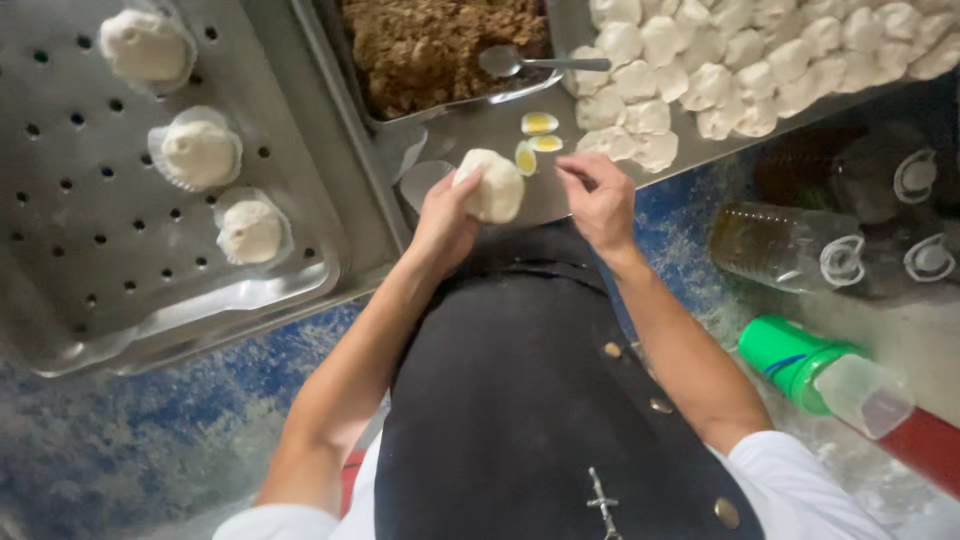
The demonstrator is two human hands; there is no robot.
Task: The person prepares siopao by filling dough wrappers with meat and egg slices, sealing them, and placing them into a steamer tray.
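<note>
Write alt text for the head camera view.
A person's left hand holds a white dough bun while the right hand hovers beside it, above a metal tray with egg slices, dough pieces and minced filling. Three wrapped buns sit on a perforated tray at left.

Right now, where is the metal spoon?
In the head view, the metal spoon lies at top centre, on the rim of the tray of brown filling, just above the egg slices.

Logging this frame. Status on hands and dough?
Left hand holds dough bun, fingers closed on it. Right hand beside it, fingers pinched, apparently empty. Egg slices and paper liner lie close by on tray.
</note>
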